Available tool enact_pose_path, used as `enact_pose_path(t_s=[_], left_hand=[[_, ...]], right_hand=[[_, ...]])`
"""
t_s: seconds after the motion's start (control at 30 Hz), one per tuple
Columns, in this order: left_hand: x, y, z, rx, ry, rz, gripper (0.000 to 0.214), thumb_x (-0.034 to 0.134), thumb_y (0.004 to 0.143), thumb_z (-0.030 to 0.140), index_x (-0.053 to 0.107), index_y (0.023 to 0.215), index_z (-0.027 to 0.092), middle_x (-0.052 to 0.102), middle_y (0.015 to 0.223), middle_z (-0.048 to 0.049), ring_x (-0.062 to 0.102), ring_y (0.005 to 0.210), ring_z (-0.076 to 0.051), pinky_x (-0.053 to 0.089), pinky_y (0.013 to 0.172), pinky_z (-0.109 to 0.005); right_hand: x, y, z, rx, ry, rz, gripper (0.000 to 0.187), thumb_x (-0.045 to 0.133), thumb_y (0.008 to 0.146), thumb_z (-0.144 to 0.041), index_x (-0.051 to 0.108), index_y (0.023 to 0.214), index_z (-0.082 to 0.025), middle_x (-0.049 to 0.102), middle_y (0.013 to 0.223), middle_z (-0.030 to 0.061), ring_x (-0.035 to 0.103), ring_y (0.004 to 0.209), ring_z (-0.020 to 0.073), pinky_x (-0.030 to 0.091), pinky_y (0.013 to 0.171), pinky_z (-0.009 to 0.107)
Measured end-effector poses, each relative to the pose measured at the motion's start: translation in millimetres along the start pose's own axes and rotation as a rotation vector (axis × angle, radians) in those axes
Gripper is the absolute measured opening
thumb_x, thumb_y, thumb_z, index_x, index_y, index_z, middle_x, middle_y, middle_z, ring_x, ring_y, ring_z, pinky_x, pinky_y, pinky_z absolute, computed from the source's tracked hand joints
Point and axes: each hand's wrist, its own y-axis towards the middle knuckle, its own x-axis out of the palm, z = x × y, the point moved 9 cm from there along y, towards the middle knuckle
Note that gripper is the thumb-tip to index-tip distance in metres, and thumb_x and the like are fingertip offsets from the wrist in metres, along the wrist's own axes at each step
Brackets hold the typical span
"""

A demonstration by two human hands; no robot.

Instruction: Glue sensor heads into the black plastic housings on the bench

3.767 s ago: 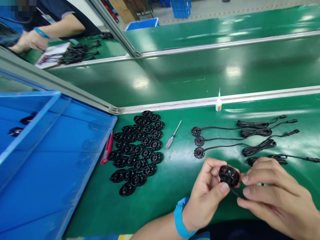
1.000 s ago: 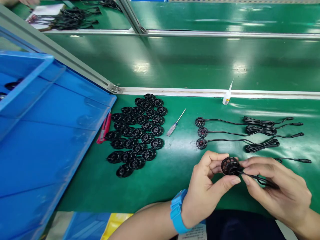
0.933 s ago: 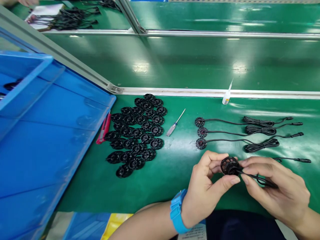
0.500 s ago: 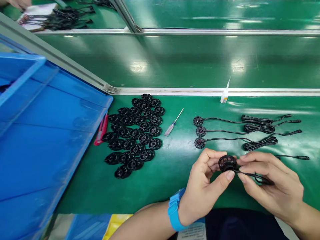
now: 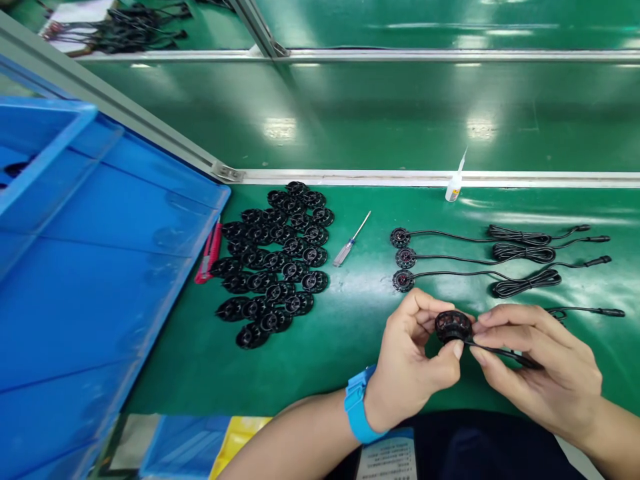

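Note:
Between the thumb and fingers of my left hand (image 5: 420, 353) is a round black plastic housing (image 5: 453, 327) with slots around its side. My right hand (image 5: 540, 357) pinches the black cable (image 5: 495, 350) close to where it meets this housing. A plug end (image 5: 611, 312) on a cable shows beyond my right hand; whether it belongs to the held cable is hidden. Past my hands, three finished-looking housings with bundled cables (image 5: 526, 253) lie in rows, their round ends (image 5: 403, 280) toward the left.
Many loose black housings (image 5: 275, 260) cover the table's left part. A screwdriver (image 5: 345, 252) lies beside them, and a white dropper bottle (image 5: 454, 187) stands by the metal rail (image 5: 350, 177). A large blue bin (image 5: 100, 280) fills the left side, with a red-handled tool (image 5: 209, 257) against it.
The housing has tilted slightly in my fingers, and my left thumb has bent a little. My right hand keeps its pinch on the cable. The whole view has shifted slightly.

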Motion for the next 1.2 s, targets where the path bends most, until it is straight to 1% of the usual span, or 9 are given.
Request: enact_pose_path(t_s=[0.17,0.33,0.53,0.63,0.77,0.87,1.03,1.2], left_hand=[[-0.5,2.1,1.8,-0.005,-0.019,-0.009,0.027,0.069,0.075,0.006,0.057,0.096,0.019,0.077,0.087,-0.0026,0.07,0.075,-0.011,0.053,0.071,-0.021],[0.3,2.6,2.5,0.012,-0.062,-0.049,0.028,0.072,0.077,0.008,0.058,0.098,0.02,0.079,0.09,-0.0039,0.074,0.082,-0.014,0.055,0.077,-0.022],[5.8,3.5,0.5,0.004,-0.15,-0.144,0.026,0.078,0.085,0.021,0.059,0.102,0.02,0.08,0.094,-0.0042,0.076,0.087,-0.014,0.055,0.079,-0.02],[10.1,4.2,1.7,-0.001,-0.18,-0.2,0.027,0.079,0.087,0.023,0.059,0.105,0.021,0.08,0.098,-0.004,0.077,0.092,-0.014,0.056,0.084,-0.022],[13.5,3.2,3.6,0.006,-0.161,-0.254,0.028,0.078,0.088,0.023,0.057,0.106,0.021,0.081,0.104,-0.0052,0.077,0.098,-0.016,0.057,0.09,-0.027],[12.9,2.1,5.1,0.037,-0.125,-0.274,0.029,0.078,0.088,0.02,0.057,0.107,0.022,0.081,0.108,-0.0055,0.077,0.102,-0.018,0.057,0.092,-0.029],[11.9,0.0,11.8,0.144,-0.057,-0.301,0.032,0.076,0.087,0.012,0.056,0.109,0.024,0.078,0.119,-0.0062,0.074,0.111,-0.018,0.058,0.091,-0.028],[10.0,-1.0,15.0,0.205,0.022,-0.278,0.042,0.084,0.079,0.012,0.054,0.106,0.025,0.079,0.116,-0.0055,0.075,0.109,-0.021,0.06,0.088,-0.031]], right_hand=[[0.6,-1.7,1.5,0.01,0.01,-0.011,0.014,0.074,0.085,-0.01,0.071,0.097,-0.016,0.07,0.099,0.0055,0.072,0.09,0.0105,0.06,0.083,0.018],[-0.8,-1.1,2.5,0.039,0.084,0.003,0.015,0.074,0.084,-0.009,0.069,0.097,-0.016,0.07,0.099,0.0055,0.071,0.091,0.0104,0.059,0.083,0.018],[-4.7,1.9,6.3,0.093,0.124,0.02,0.013,0.073,0.085,-0.011,0.068,0.095,-0.018,0.07,0.095,0.004,0.071,0.09,0.0103,0.059,0.081,0.018],[-6.0,2.1,8.0,0.113,0.151,0.015,0.014,0.074,0.085,-0.012,0.067,0.095,-0.019,0.07,0.094,0.0035,0.071,0.089,0.0105,0.059,0.08,0.018],[-8.4,2.1,8.5,0.125,0.166,0.02,0.013,0.072,0.085,-0.011,0.066,0.093,-0.019,0.069,0.093,0.0038,0.072,0.087,0.011,0.06,0.076,0.019],[-10.9,1.7,6.3,0.106,0.158,0.041,0.013,0.072,0.084,-0.011,0.064,0.092,-0.018,0.07,0.091,0.0044,0.072,0.085,0.0116,0.061,0.073,0.019],[-15.8,2.2,-2.0,0.042,0.049,0.085,0.013,0.072,0.082,-0.011,0.063,0.086,-0.019,0.073,0.09,0.0049,0.075,0.078,0.0128,0.063,0.07,0.02],[-18.5,6.5,-10.5,-0.015,0.008,0.127,0.014,0.069,0.081,-0.009,0.063,0.082,-0.021,0.073,0.078,0.0022,0.075,0.07,0.0138,0.065,0.066,0.02]])
